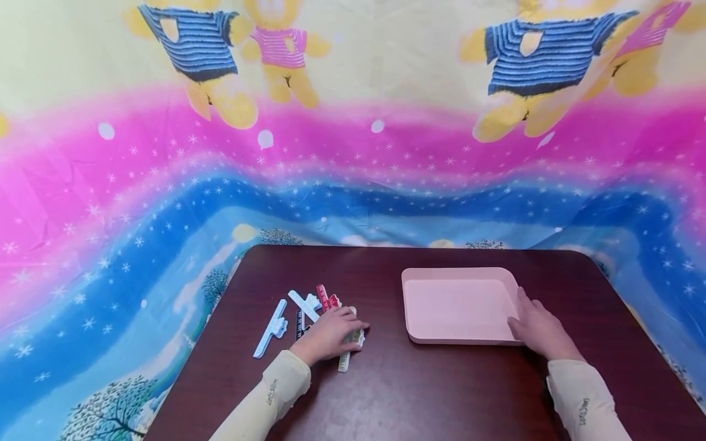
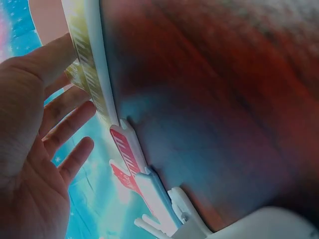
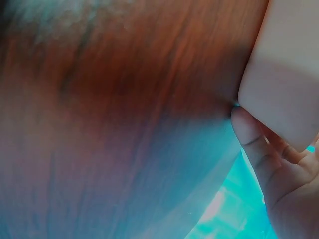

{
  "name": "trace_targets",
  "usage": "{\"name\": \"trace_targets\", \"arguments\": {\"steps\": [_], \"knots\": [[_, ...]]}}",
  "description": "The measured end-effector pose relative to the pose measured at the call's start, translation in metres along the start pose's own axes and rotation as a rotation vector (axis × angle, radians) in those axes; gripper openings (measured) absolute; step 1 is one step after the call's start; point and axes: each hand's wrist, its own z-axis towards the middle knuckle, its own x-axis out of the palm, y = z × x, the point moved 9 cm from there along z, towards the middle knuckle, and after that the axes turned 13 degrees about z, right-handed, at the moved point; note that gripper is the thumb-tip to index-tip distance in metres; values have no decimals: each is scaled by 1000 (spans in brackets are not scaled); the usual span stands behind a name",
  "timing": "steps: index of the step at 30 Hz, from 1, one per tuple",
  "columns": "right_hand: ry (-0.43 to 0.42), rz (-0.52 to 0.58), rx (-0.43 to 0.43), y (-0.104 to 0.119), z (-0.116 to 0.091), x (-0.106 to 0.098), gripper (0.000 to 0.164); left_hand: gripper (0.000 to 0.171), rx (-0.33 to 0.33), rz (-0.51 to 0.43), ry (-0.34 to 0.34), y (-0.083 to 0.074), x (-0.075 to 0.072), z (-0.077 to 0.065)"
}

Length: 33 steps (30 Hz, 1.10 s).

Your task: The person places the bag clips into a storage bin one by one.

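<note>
"What takes up the most room?"
"The printed cloth (image 1: 353, 147) behind, then the dark red-brown table (image 1: 419, 392). On that sits a tray (image 1: 452, 309): pale pink, smooth, rectangular, with rounded corners and a low raised rim."
"And the hands?"
"The right hand (image 1: 546, 331) grips the tray's right end, thumb apart from the fingers. The left hand (image 1: 328, 335) pinches the yellow-green clip (image 1: 343, 362) by its handle; how firmly, I can't tell."
"How does that clip look?"
"A long, narrow strip with pale edges and keyboard-like marks, lying left of the tray. The hand hides part of it."
"Others nearby?"
"A light-blue clip (image 1: 270, 331), straight, with a wavy-edged handle, lies farthest left. A second blue clip (image 1: 302, 305) slants beside a red clip (image 1: 323, 295) with white key marks. Smallest to the eye is a black-and-white clip (image 1: 299, 324), mostly covered."
</note>
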Motion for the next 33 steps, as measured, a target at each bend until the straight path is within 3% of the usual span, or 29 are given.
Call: {"name": "trace_targets", "arguments": {"steps": [7, 12, 15, 23, 28, 33], "knots": [[-38, -15, -50, 2, -1, -1, 74, 47, -5, -10, -66, 2, -6, 2], [-80, -21, -92, 3, -3, -4, 63, 49, -38, -47, -172, 10, -27, 3], [-73, -20, -87, 2, -3, -4, 61, 48, -60, -83, -201, 17, -39, 2], [-45, -3, -69, 1, -5, -4, 66, 41, -114, -225, -326, 35, -66, 2], [-34, -9, -67, 4, -4, -4, 66, 41, -176, -345, -345, 46, -68, -2], [-53, -29, -89, 6, -5, -4, 63, 32, -187, -466, -356, 49, -67, -5]]}}
